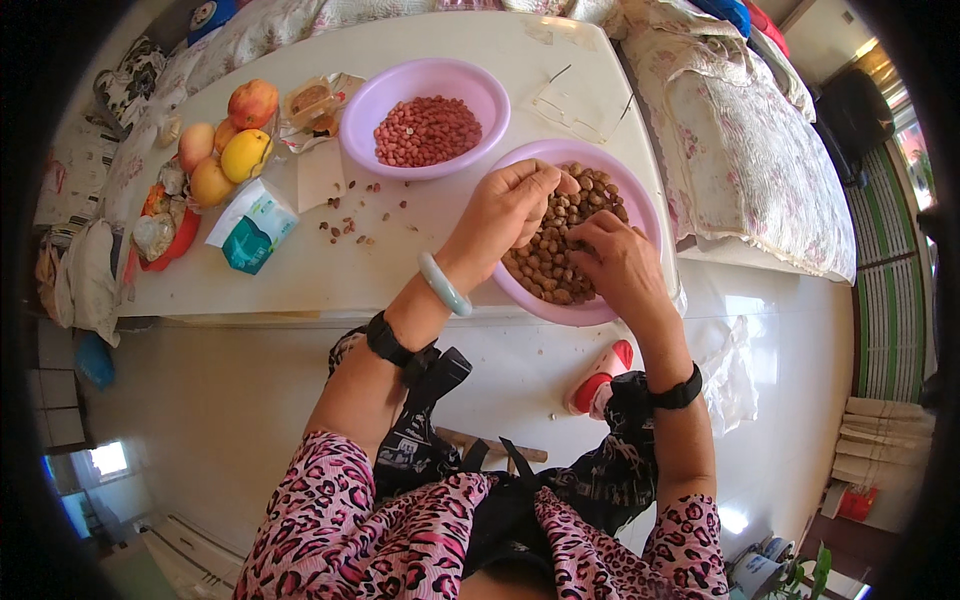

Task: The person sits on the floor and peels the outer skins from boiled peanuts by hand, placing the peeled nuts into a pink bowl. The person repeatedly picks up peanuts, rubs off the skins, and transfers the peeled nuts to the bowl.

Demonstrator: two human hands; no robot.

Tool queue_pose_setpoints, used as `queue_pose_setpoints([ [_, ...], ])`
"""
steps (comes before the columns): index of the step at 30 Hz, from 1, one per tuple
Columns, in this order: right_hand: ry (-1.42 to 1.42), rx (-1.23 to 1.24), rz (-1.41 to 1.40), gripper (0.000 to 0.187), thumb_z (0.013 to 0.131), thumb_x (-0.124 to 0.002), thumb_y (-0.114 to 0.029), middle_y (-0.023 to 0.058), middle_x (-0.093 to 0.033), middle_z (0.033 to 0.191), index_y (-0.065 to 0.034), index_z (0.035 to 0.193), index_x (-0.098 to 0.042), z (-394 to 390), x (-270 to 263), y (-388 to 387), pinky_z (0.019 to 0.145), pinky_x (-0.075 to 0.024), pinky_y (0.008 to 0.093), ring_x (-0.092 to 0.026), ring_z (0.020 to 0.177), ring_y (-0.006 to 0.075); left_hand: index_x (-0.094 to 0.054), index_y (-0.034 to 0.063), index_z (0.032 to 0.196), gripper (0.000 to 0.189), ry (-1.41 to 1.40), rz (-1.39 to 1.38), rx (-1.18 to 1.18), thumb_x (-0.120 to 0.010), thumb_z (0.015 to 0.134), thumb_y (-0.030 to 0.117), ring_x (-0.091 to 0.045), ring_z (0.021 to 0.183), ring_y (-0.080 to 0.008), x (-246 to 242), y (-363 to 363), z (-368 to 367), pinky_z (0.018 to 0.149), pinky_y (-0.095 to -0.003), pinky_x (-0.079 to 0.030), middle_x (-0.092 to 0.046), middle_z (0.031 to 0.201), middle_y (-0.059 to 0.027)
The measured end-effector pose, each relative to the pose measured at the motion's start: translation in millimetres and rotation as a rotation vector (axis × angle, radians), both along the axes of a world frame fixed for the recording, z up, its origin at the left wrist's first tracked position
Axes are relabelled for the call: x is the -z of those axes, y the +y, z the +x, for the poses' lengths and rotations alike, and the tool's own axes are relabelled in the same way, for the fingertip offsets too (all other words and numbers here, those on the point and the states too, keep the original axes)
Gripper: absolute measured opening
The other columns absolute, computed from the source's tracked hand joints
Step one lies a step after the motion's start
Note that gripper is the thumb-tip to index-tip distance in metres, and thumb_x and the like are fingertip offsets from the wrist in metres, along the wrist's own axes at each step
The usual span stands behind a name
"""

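A pink plastic basin (651,217) at the table's right front corner holds many small brown round pieces, perhaps shelled nuts or peanuts in shells (551,259). Over its left side is my left hand (510,202), fingers curled and thumb pressed to the index finger; whether something small is between them cannot be told. My right hand (619,259) reaches into the basin, its fingertips among the brown pieces, partly hidden. Behind and to the left, a second, lilac basin (495,112) contains reddish-pink peanut kernels (427,131). Small dark kernels and bits (345,226) lie scattered on the white table (375,281).
Eyeglasses (574,120) lie behind the pink basin. At the left are several fruits (246,156), a tissue packet (255,229), a red container (180,240) with wrapped items, and an opened food pack (309,105). A quilted-cover seat (750,157) stands to the right.
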State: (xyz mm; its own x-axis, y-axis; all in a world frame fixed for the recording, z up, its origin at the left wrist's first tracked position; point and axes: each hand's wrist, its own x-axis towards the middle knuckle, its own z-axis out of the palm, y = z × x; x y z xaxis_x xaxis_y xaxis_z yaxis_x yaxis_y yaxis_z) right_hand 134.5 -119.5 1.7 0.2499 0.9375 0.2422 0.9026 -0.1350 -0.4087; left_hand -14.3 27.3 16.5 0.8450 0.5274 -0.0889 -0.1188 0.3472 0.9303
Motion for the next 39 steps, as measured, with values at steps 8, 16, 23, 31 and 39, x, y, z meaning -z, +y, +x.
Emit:
queue_pose_setpoints([
  [8, 0.115, 0.089, -0.033, 0.016, 0.085, -0.07, -0.01, 0.0081, -0.07, 0.099, -0.0092, 0.101, -0.069, 12, 3, -6, 0.081, -0.0549, 0.0454, -0.069, 0.093, 0.0356, -0.069, 0.004, 0.111, 0.03, -0.005, 0.015, -0.004, -0.052, 0.112, 0.029, -0.023, 0.052, 0.0011, -3, 0, -3, 0.047, -0.0195, -0.019, -0.03, 0.064, 0.0136],
  [16, -0.045, 0.026, -0.014, 0.016, 0.086, -0.07, -0.008, 0.0132, -0.068, 0.092, -0.007, 0.102, -0.069, 16, 13, -4, 0.077, -0.0549, 0.0459, -0.069, 0.084, 0.0363, -0.07, 0.0045, 0.109, 0.03, 0.033, 0.041, -0.018, -0.053, 0.111, 0.029, -0.022, 0.052, 0.0014, 1, -5, 5, 0.047, -0.0191, -0.019, -0.029, 0.063, 0.0138],
  [23, 0.05, 0.13, 0.165, 0.012, 0.087, -0.07, -0.009, 0.0107, -0.068, 0.093, -0.0094, 0.099, -0.07, 19, 7, -8, 0.078, -0.0555, 0.0448, -0.07, 0.089, 0.0337, -0.07, 0.0048, 0.109, 0.029, 0.064, 0.079, -0.026, -0.054, 0.111, 0.029, -0.022, 0.052, 0.0014, 3, -8, 8, 0.047, -0.0193, -0.019, -0.03, 0.063, 0.0136],
  [31, -0.073, 0.021, 0.108, 0.012, 0.086, -0.071, -0.011, 0.0091, -0.067, 0.091, -0.0103, 0.097, -0.073, 5, 23, 13, 0.082, -0.0546, 0.0445, -0.069, 0.093, 0.0326, -0.069, 0.0049, 0.11, 0.027, 0.016, 0.073, -0.046, -0.056, 0.11, 0.028, -0.024, 0.052, 0.0019, 6, -8, 12, 0.047, -0.0192, -0.019, -0.03, 0.064, 0.0138],
  [39, -0.028, 0.105, 0.056, 0.009, 0.085, -0.071, -0.013, 0.0129, -0.069, 0.093, -0.0053, 0.09, -0.07, -1, 14, 12, 0.079, -0.0546, 0.048, -0.07, 0.09, 0.0354, -0.07, 0.0052, 0.107, 0.027, -0.007, 0.069, -0.029, -0.057, 0.109, 0.028, -0.025, 0.052, 0.0018, 6, -3, 10, 0.047, -0.0198, -0.02, -0.031, 0.064, 0.0139],
])
